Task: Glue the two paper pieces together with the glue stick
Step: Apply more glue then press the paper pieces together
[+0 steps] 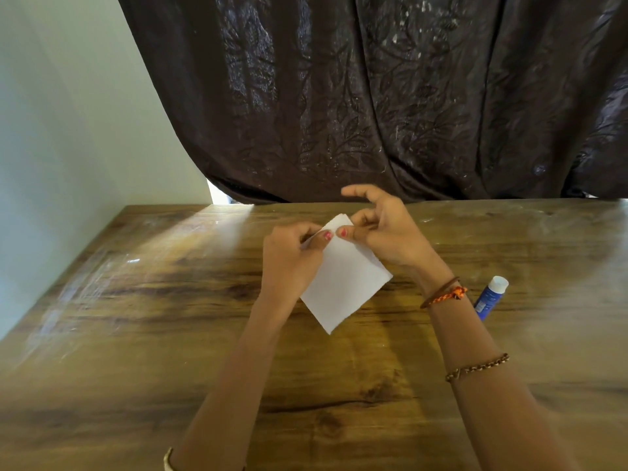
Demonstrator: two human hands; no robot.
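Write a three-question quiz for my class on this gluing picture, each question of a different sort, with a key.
1. True or false: the glue stick is capped and lying on the table.
2. Which hands pinch the white paper? A) left hand only B) right hand only C) both
3. Fill in: the glue stick lies beside the person's ___ forearm.

Key: 1 true; 2 C; 3 right.

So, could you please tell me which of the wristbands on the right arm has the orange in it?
It is the braided orange band at the wrist, beside a thin brown band; the chain bracelet further up the forearm is brown, with no orange.
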